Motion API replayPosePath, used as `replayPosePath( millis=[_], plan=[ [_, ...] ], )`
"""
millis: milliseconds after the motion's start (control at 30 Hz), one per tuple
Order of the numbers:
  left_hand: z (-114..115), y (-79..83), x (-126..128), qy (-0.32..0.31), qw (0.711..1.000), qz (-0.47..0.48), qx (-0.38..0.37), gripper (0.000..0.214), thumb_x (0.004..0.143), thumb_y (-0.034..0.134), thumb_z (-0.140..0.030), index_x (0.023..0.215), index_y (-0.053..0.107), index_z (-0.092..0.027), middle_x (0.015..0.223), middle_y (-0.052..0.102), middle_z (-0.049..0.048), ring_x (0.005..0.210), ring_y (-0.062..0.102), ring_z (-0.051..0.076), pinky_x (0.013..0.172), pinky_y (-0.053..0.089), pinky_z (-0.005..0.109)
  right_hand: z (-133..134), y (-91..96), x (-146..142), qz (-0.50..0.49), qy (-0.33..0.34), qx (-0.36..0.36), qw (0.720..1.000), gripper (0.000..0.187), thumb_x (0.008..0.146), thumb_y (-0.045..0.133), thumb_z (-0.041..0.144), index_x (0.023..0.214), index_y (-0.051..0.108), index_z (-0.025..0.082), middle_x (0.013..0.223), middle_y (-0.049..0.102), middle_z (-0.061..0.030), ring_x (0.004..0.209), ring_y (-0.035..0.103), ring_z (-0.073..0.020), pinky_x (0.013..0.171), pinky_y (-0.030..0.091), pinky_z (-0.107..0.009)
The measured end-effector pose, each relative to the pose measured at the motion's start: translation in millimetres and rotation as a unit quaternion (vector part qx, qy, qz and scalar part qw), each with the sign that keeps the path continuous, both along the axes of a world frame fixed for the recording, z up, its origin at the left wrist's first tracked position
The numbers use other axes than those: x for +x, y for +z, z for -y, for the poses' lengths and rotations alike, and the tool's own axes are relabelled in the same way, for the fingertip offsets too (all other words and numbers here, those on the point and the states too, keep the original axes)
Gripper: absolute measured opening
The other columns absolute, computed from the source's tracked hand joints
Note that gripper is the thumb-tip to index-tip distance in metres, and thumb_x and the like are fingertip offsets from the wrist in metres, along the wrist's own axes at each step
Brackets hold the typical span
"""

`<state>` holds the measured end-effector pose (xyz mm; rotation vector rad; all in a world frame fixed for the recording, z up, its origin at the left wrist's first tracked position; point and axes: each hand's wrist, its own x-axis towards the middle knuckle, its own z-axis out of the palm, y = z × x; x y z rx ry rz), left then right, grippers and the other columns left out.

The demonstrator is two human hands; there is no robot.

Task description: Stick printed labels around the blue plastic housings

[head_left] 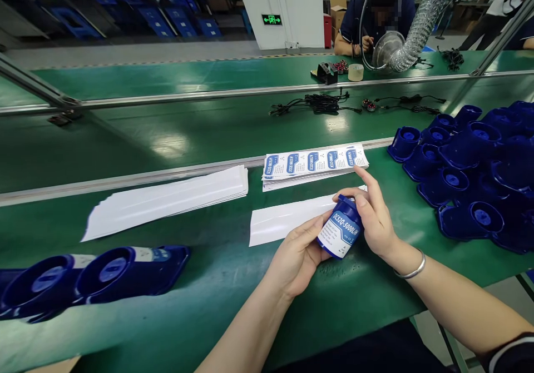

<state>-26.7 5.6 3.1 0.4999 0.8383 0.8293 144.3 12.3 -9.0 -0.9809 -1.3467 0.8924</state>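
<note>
A dark blue plastic housing (345, 202) is tilted between my two hands above the green table. Its side carries a blue-and-white label (339, 231) printed "DC52Q-5000L/H". My left hand (298, 259) grips the housing from the left and below, its thumb along the side. Around the upper right part, my right hand (377, 225) has its thumb against the housing and its index finger stretched out. Just behind the hands lies a white strip of backing paper (275, 223). Beyond it sits a stack of printed label sheets (312, 164).
Several blue housings (453, 181) are heaped at the right. Labelled housings (110, 273) lie at the near left. White paper strips (167, 200) are stacked left of centre. Behind a metal rail (208, 96) are black cables (321, 104), a ventilation duct (429, 17) and a seated person (350, 25).
</note>
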Motion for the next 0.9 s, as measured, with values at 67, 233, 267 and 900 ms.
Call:
replayPosePath(
  millis=[67, 233, 267, 900],
  plan=[
    [-1, 0.3, 0, -0.001, 1.000, -0.005, -0.005, 0.038, 0.081, 0.079, -0.038, 0.114, 0.076, -0.019, 0.119, 0.072, 0.0118, 0.106, 0.066, 0.027, 0.080, 0.058, 0.032, 0, 0.7, 0, 0.007, 0.002, 0.006, 1.000, 0.052, 0.103, 0.042, 0.046, 0.151, 0.033, 0.026, 0.109, 0.069, -0.0084, 0.105, 0.064, -0.0262, 0.101, 0.047, -0.053],
    [5, 6.0, 3, -0.003, 0.996, -0.061, 0.063, 0.043, 0.082, 0.079, -0.038, 0.121, 0.072, -0.022, 0.127, 0.070, 0.0098, 0.116, 0.063, 0.030, 0.088, 0.057, 0.036, 0, 1.8, -1, 0.008, -0.010, 0.003, 1.000, 0.050, 0.104, 0.038, 0.044, 0.151, 0.033, 0.026, 0.110, 0.068, -0.0085, 0.107, 0.064, -0.0256, 0.100, 0.049, -0.051],
    [6, 7.1, 4, -0.001, 0.993, -0.077, 0.086, 0.046, 0.080, 0.081, -0.036, 0.123, 0.071, -0.023, 0.130, 0.068, 0.0089, 0.121, 0.061, 0.030, 0.094, 0.055, 0.037, 0, 2.1, -2, 0.014, -0.014, 0.001, 1.000, 0.049, 0.105, 0.037, 0.044, 0.151, 0.033, 0.026, 0.111, 0.068, -0.0086, 0.108, 0.064, -0.0253, 0.101, 0.049, -0.050],
    [8, -18.3, 4, -0.028, 0.817, -0.404, 0.410, 0.085, 0.078, 0.079, -0.032, 0.149, 0.034, -0.028, 0.144, 0.049, 0.0117, 0.134, 0.049, 0.029, 0.107, 0.046, 0.043, -5, -0.8, -5, -0.055, -0.045, -0.143, 0.987, 0.055, 0.101, 0.043, 0.052, 0.149, 0.034, 0.026, 0.106, 0.071, -0.0076, 0.107, 0.066, -0.0252, 0.101, 0.050, -0.048]
  ],
)
